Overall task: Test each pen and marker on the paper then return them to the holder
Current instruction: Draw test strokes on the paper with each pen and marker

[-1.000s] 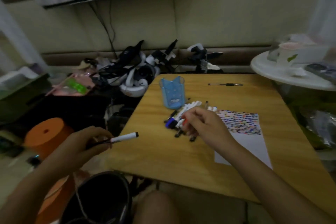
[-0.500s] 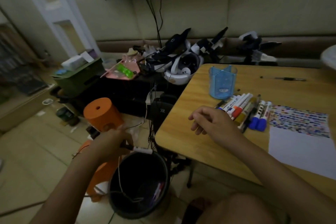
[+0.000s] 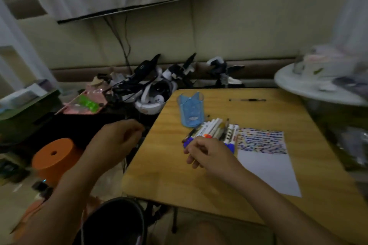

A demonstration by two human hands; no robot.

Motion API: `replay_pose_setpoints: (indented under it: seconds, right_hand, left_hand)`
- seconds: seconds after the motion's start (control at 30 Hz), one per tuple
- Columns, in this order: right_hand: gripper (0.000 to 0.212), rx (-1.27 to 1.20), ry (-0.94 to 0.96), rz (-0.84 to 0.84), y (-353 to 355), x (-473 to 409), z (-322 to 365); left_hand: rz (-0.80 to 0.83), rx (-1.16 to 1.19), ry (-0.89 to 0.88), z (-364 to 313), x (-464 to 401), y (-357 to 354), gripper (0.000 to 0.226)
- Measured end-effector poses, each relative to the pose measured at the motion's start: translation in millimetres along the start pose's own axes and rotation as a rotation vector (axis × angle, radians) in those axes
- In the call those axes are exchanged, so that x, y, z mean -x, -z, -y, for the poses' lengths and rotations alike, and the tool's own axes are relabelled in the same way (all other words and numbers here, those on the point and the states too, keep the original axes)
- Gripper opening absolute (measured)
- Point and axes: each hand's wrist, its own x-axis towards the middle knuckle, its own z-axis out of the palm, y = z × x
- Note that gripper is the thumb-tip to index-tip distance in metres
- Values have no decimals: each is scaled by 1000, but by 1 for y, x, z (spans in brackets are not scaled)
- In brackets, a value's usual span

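Nearest, at 7 o'clock, the left hand (image 3: pixel 117 141) hung off the table edge, fingers curled, seemingly empty, though blur left that unsure. Right hand (image 3: pixel 207 152) hovered loosely curled at the near end of the marker pile (image 3: pixel 214 131), gripping nothing I could make out. At 3 o'clock the paper (image 3: pixel 264 157) carried dense test strokes on its far part only. Beyond, at 12, the blue holder (image 3: pixel 191 110) looked empty; one pen (image 3: pixel 247 100) lay farther off. Testing looked well along; returning not started.

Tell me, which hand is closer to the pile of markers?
Right. The right hand lies at the near end of the markers; the left hand hangs off the table's left edge.
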Motion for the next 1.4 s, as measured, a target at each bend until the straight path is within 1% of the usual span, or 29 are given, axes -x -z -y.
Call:
replay_pose_setpoints:
  seconds: [0.07,0.1,0.17,0.23,0.33,0.47,0.53,0.67,0.77,0.9,1.07,1.13,1.2,1.23,1.3,1.33,1.4]
  right_hand:
    - [19,24,-24,-60,23,7,-9]
    - [19,40,-26,-93,36,10,-14]
    - [21,94,-22,-146,61,16,-25]
    - [19,156,-35,-183,84,22,-35]
    - [17,190,-61,-271,112,34,-52]
    - [14,260,-75,-312,136,46,-75]
    - [12,298,-82,-329,146,49,-85]
    - [15,320,-85,-342,163,54,-98]
    - [17,339,-82,-327,169,54,-104]
    - [18,352,-87,-323,171,53,-112]
    - [17,377,-78,-320,170,52,-116]
    - [17,386,-82,-321,169,53,-117]
    - [17,387,-84,-319,170,52,-118]
    - [17,387,-83,-322,170,52,-118]
    - [17,386,-82,-326,170,51,-119]
    - [17,383,-82,-324,170,51,-119]
    - [17,379,-82,-321,170,49,-120]
  left_hand:
    - [-53,88,-102,-42,-32,-15,13]
    - [-52,127,-145,-62,-48,-25,15]
    - [-9,166,-233,-102,-83,-51,21]
    - [47,141,-310,-138,-119,-87,31]
    - [145,86,-320,-177,-168,-142,44]
    - [281,-62,-292,-205,-217,-206,55]
    - [312,-132,-277,-213,-236,-229,58]
    - [350,-198,-259,-223,-265,-265,61]
    - [347,-235,-233,-224,-279,-282,51]
    - [306,-307,-264,-225,-283,-294,41]
    - [198,-291,-259,-229,-281,-295,25]
    - [132,-262,-279,-228,-280,-295,27]
    - [98,-246,-295,-224,-283,-296,37]
    - [117,-256,-301,-222,-285,-297,43]
    - [210,-299,-292,-220,-288,-298,49]
    - [248,-314,-286,-220,-289,-298,48]
    - [240,-320,-293,-220,-289,-300,45]
